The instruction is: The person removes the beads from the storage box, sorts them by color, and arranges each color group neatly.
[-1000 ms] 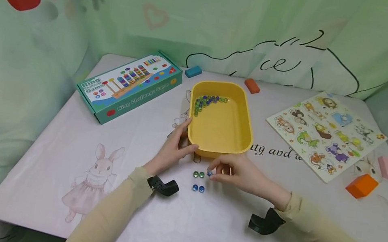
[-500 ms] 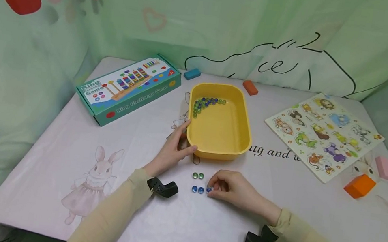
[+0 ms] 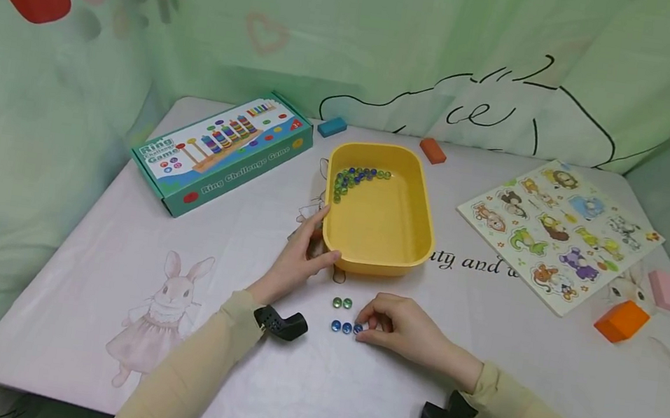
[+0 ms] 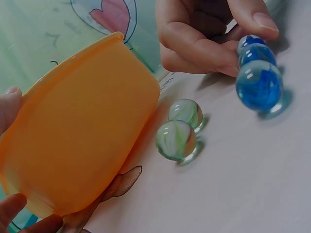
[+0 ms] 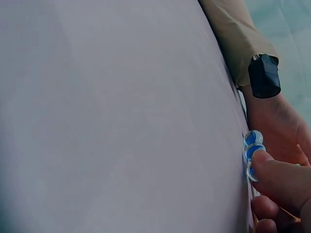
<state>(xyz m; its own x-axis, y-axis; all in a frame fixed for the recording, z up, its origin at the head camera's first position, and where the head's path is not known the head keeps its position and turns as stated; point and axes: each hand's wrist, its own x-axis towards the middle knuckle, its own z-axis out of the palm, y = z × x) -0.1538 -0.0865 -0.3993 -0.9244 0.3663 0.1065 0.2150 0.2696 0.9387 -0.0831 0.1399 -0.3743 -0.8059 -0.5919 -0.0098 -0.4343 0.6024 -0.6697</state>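
Note:
Between thumb and fingers my right hand [image 3: 405, 328] pinches a blue marble [image 3: 358, 328] down at the tabletop. That marble ends a row with two other blue marbles [image 3: 341, 327]; in the left wrist view the three line up close together. Just behind this row, two clear marbles with green swirls [image 4: 176, 140] sit side by side. My left hand [image 3: 295, 260] grips the near left corner of a yellow plastic tub [image 3: 379, 232], thumb at the rim and fingers along its side. Several green and blue marbles [image 3: 348, 179] are gathered in the tub's far left corner.
A green Ring Challenge Game box [image 3: 224, 152] lies back left. Blue [image 3: 332, 127] and red-orange [image 3: 433, 151] blocks are behind the tub. An animal puzzle board [image 3: 561, 232] lies at the right, with orange [image 3: 622, 321] and pink [image 3: 667, 291] blocks beside it.
My right hand has come toward the front with its blue marble, then slid it slightly left against the end of the blue row. The left hand keeps its grip on the tub.

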